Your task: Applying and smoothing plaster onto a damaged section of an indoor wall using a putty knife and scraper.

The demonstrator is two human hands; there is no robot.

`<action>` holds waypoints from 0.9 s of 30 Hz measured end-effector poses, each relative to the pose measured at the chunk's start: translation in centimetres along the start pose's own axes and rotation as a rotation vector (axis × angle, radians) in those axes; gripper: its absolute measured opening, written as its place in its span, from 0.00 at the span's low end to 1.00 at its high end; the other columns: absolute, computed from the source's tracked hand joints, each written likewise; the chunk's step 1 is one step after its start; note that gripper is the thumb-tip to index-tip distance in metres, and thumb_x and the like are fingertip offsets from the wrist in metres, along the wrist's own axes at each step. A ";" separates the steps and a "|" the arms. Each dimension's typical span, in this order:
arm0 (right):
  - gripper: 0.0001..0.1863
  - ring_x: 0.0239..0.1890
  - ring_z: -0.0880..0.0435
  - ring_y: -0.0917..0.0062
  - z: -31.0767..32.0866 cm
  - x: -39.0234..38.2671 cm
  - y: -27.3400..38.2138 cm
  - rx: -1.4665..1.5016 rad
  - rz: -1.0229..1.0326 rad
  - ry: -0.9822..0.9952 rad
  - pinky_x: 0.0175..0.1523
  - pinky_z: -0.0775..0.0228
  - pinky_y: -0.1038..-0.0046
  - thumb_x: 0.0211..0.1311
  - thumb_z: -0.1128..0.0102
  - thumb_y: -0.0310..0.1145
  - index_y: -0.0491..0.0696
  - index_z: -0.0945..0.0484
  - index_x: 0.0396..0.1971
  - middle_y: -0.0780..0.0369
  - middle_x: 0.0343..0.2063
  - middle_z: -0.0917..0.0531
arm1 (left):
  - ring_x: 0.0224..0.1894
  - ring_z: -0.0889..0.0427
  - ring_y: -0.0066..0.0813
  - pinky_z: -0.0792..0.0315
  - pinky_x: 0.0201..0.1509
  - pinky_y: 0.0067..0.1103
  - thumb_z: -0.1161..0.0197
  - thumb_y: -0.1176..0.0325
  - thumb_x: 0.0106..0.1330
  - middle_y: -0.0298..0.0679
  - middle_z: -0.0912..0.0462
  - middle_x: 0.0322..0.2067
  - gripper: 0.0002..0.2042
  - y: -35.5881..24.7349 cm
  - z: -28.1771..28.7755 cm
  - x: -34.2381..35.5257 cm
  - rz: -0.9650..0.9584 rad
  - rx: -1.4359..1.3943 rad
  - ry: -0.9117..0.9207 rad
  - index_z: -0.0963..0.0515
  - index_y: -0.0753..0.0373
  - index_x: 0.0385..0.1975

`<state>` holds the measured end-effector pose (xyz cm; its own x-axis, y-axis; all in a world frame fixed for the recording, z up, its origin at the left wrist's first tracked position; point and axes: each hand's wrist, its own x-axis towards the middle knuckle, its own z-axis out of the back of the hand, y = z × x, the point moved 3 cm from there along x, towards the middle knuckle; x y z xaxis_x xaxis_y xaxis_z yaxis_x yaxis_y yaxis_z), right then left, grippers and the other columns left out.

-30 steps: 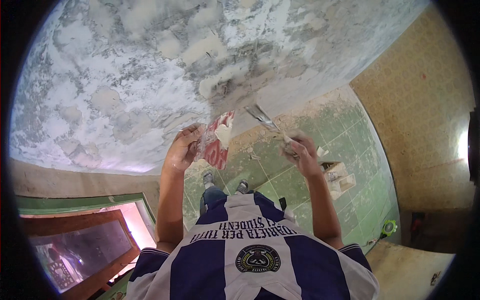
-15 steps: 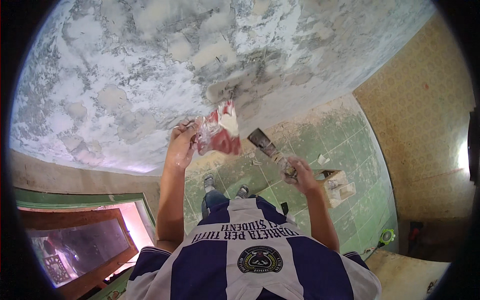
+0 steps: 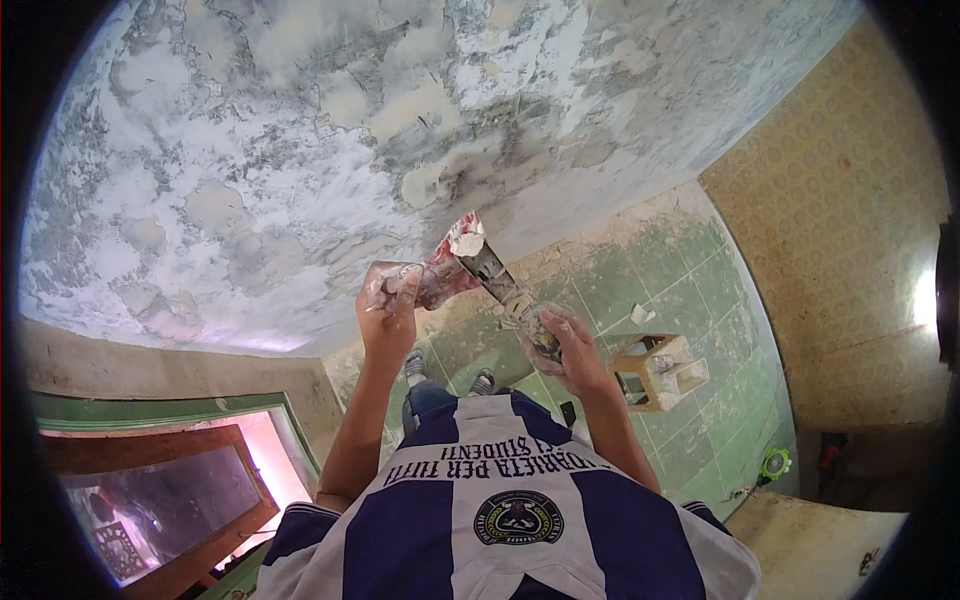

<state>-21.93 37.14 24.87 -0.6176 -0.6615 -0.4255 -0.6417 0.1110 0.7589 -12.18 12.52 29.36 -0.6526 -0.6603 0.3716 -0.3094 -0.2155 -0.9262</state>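
Pinched in my left hand [image 3: 390, 298] is a thin red plate [image 3: 440, 284] smeared with white putty, turned partly edge-on. My right hand [image 3: 563, 347] is wrapped round the handle of a putty knife [image 3: 487, 268], its dark metal blade slanting up and left. A lump of whitish putty [image 3: 467, 243] sits at the blade's end, where the blade crosses in front of the plate's right side. Whether blade and plate touch, I cannot tell. Both hands are dusted white. Ahead stands a wall [image 3: 300, 170] with patches of putty over worn grey and white paint.
On the dusty green tiled floor [image 3: 690, 300], to the right, stands a wooden stool-like box [image 3: 652, 385] beside a pale tray [image 3: 692, 376]. A patterned yellowish panel [image 3: 840, 200] rises at the right. A wood-framed window [image 3: 160, 490] is at lower left, and a green round object [image 3: 775, 463] at lower right.
The putty knife has swung up and left to the red plate, and a lump of putty now shows on its end. My left hand has shifted slightly right, tilting the plate.
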 end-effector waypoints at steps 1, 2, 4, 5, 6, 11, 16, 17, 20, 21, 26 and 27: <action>0.15 0.25 0.21 0.80 -0.4 0.0 0.0 -0.002 0.001 0.004 0.23 0.32 0.81 0.69 0.44 0.37 0.43 0.28 0.48 0.62 0.33 0.20 | 0.29 0.26 0.12 0.32 0.32 0.13 0.41 0.73 0.70 0.32 0.21 0.27 0.04 -0.1 -0.2 0.1 -0.003 0.001 -0.003 0.25 0.66 0.37; 0.16 0.29 0.19 0.79 -0.7 -0.1 -0.1 0.026 0.034 -0.058 0.26 0.29 0.79 0.67 0.42 0.37 0.43 0.28 0.48 0.61 0.34 0.20 | 0.30 0.26 0.11 0.32 0.33 0.13 0.41 0.74 0.70 0.32 0.21 0.28 0.03 -0.1 -0.3 0.1 0.033 -0.059 -0.024 0.26 0.66 0.36; 0.16 0.33 0.18 0.77 -0.5 -0.5 -0.1 0.047 0.066 -0.113 0.30 0.26 0.78 0.66 0.41 0.37 0.43 0.28 0.48 0.60 0.34 0.20 | 0.32 0.26 0.11 0.33 0.35 0.13 0.41 0.74 0.70 0.32 0.21 0.28 0.03 -0.2 -0.2 0.5 0.065 -0.120 -0.055 0.26 0.66 0.36; 0.18 0.34 0.19 0.77 0.0 -0.8 0.3 0.006 0.119 -0.025 0.31 0.26 0.76 0.65 0.39 0.37 0.44 0.28 0.48 0.60 0.35 0.19 | 0.29 0.26 0.12 0.32 0.31 0.13 0.41 0.73 0.70 0.31 0.21 0.27 0.04 -0.1 0.2 1.1 0.097 -0.088 -0.103 0.26 0.66 0.37; 0.19 0.34 0.19 0.77 0.4 -1.0 0.8 -0.035 0.172 0.064 0.33 0.25 0.75 0.63 0.37 0.38 0.44 0.27 0.48 0.59 0.36 0.19 | 0.26 0.26 0.13 0.32 0.28 0.14 0.40 0.71 0.70 0.31 0.22 0.25 0.05 0.0 0.6 1.5 0.131 -0.057 -0.151 0.26 0.65 0.37; 0.13 0.35 0.21 0.82 -1.1 -1.7 6.8 -0.612 0.601 0.049 0.38 0.28 0.79 0.56 0.31 0.31 0.41 0.19 0.38 0.63 0.35 0.19 | 0.16 0.27 0.17 0.34 0.15 0.19 0.40 0.67 0.70 0.31 0.22 0.21 0.08 -0.2 0.8 2.4 0.568 -0.374 -0.048 0.27 0.66 0.39; 0.16 0.40 0.21 0.81 0.2 0.6 8.0 -0.917 0.728 0.039 0.44 0.27 0.78 0.50 0.27 0.27 0.40 0.18 0.39 0.62 0.37 0.18 | 0.21 0.23 0.17 0.30 0.18 0.16 0.41 0.69 0.69 0.34 0.20 0.28 0.08 0.0 0.4 2.4 0.723 -0.486 0.084 0.27 0.67 0.40; 0.16 0.39 0.21 0.81 1.5 1.1 7.7 -0.858 0.685 0.047 0.43 0.27 0.78 0.49 0.25 0.28 0.40 0.18 0.39 0.62 0.38 0.18 | 0.21 0.23 0.17 0.30 0.18 0.16 0.41 0.69 0.69 0.34 0.20 0.28 0.08 0.8 0.7 2.5 0.720 -0.486 0.076 0.27 0.67 0.40; 0.17 0.37 0.22 0.82 4.9 1.3 7.4 -0.848 0.630 0.028 0.41 0.28 0.80 0.50 0.25 0.30 0.40 0.18 0.39 0.62 0.37 0.19 | 0.20 0.24 0.15 0.33 0.18 0.14 0.39 0.68 0.68 0.29 0.21 0.25 0.07 3.4 1.5 2.5 0.741 -0.559 0.068 0.25 0.63 0.39; 0.16 0.35 0.22 0.83 5.6 1.2 7.2 -0.897 0.620 -0.006 0.39 0.28 0.81 0.51 0.26 0.30 0.40 0.18 0.39 0.62 0.35 0.18 | 0.21 0.24 0.15 0.32 0.18 0.15 0.40 0.68 0.69 0.29 0.21 0.26 0.06 3.3 1.6 2.6 0.683 -0.562 0.057 0.25 0.62 0.38; 0.13 0.22 0.25 0.86 5.1 -1.1 5.0 -0.461 0.355 -0.079 0.25 0.34 0.83 0.64 0.38 0.36 0.41 0.20 0.40 0.62 0.27 0.18 | 0.29 0.17 0.21 0.25 0.24 0.18 0.39 0.66 0.69 0.35 0.18 0.31 0.11 2.9 1.0 2.5 0.454 -0.474 -0.092 0.27 0.67 0.42; 0.12 0.18 0.27 0.86 3.8 -1.5 4.5 -0.295 0.305 -0.066 0.21 0.38 0.83 0.68 0.44 0.36 0.42 0.21 0.40 0.62 0.25 0.17 | 0.29 0.17 0.21 0.24 0.25 0.19 0.39 0.66 0.69 0.35 0.18 0.31 0.10 2.1 0.4 2.4 0.449 -0.431 -0.102 0.27 0.66 0.41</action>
<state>-25.65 41.47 27.04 -0.7928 -0.5812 -0.1836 -0.2741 0.0710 0.9591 -14.12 10.16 28.33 -0.7212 -0.6886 -0.0751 -0.2853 0.3940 -0.8737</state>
